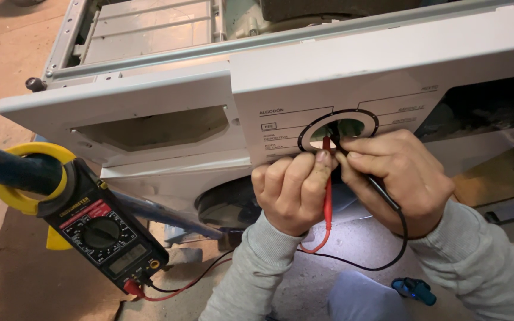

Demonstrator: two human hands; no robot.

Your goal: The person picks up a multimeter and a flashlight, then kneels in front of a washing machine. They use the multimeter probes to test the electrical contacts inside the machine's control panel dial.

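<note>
At the round dial opening [338,129] in the white control panel [388,77] of a washing machine, both hands are working side by side. The left hand [292,190] is pinching a red test probe [327,178] between thumb and fingers, its tip pushed up into the lower edge of the opening so the metal point can reach whatever contact lies behind the panel. Just right of it, the right hand [400,178] is gripping a black test probe [382,193] in the same pencil-like way, its tip angling into the same opening; the exact contacts being touched are hidden in shadow, so I cannot tell which parts they are meeting.

Below the opening, the red lead [179,288] and black lead [382,261] are trailing down past the gray sleeves and away to the left, toward a clamp meter [99,235] with a yellow jaw. That meter is lying face up well left of the opening, display turned toward the person, probably so the reading stays in sight while both hands are occupied. Below and right of the opening, a small blue tool [414,289] is resting on the floor.
</note>
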